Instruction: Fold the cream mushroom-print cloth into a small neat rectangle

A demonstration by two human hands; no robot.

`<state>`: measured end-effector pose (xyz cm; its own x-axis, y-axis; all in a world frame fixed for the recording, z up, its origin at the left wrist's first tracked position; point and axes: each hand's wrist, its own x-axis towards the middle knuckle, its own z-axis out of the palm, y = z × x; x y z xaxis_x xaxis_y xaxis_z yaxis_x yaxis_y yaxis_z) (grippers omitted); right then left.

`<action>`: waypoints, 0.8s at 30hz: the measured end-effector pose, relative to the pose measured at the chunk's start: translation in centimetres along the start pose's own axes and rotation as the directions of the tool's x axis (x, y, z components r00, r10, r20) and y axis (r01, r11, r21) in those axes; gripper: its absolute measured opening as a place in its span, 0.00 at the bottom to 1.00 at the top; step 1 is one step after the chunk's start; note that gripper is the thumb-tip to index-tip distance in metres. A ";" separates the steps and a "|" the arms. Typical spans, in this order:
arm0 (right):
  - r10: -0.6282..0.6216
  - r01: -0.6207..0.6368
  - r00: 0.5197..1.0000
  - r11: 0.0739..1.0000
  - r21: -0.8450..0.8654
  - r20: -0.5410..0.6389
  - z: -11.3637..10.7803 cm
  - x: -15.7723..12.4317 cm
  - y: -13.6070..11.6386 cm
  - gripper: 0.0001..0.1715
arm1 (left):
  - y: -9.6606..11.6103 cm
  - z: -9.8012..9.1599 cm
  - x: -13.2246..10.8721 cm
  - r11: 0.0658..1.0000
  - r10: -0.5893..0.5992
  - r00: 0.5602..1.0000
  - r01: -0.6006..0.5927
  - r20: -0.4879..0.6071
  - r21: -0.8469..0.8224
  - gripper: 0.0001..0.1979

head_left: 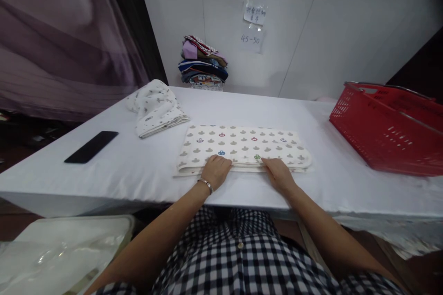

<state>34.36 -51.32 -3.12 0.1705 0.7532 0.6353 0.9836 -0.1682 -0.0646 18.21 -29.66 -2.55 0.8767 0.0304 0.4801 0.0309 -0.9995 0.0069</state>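
Note:
A white cloth (242,145) printed with grey, red, blue and green motifs lies folded into a long, flat rectangle before me on the table. My left hand (216,170) grips its near folded edge a little left of the middle, fingers curled over the layers; a bracelet circles that wrist. On the same edge, right of the middle, my right hand (278,174) pinches the cloth, its fingertips partly hidden by the fabric. Behind and to the left rests another white patterned cloth (157,106), loosely bunched, with one part folded flat.
A black phone-like slab (92,147) lies on the left of the white-covered table (138,173). At right stands a red plastic basket (387,133). Folded fabrics (203,62) are stacked by the back wall, left of handwritten signs (254,14). A purple curtain (62,32) hangs at left.

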 end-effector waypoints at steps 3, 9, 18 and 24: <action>-0.044 0.044 0.999 0.999 -0.008 -0.015 0.1 0.0 0.0 0.18 | 0.2 -0.3 0.1 1.000 0.012 0.999 -0.012 0.034 -0.013 0.11; -0.062 0.063 0.997 0.998 0.004 -0.045 0.1 0.1 0.0 0.18 | 0.6 -0.2 0.6 0.999 0.047 0.995 -0.045 0.085 -0.029 0.10; -0.051 0.050 0.998 0.999 0.019 0.041 0.0 0.3 0.2 0.15 | 0.4 0.1 0.9 0.999 0.051 0.998 -0.051 -0.041 0.010 0.09; 0.028 -0.027 0.999 0.997 -0.074 0.016 -0.1 1.0 0.0 0.13 | 0.2 -0.3 1.2 0.989 0.111 0.991 -0.103 -0.068 0.103 0.09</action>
<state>34.56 -50.64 -2.43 0.1989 0.7582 0.6209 0.9718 -0.2347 -0.0247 19.13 -29.79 -1.75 0.8398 -0.0811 0.5368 -0.0106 -0.9910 -0.1331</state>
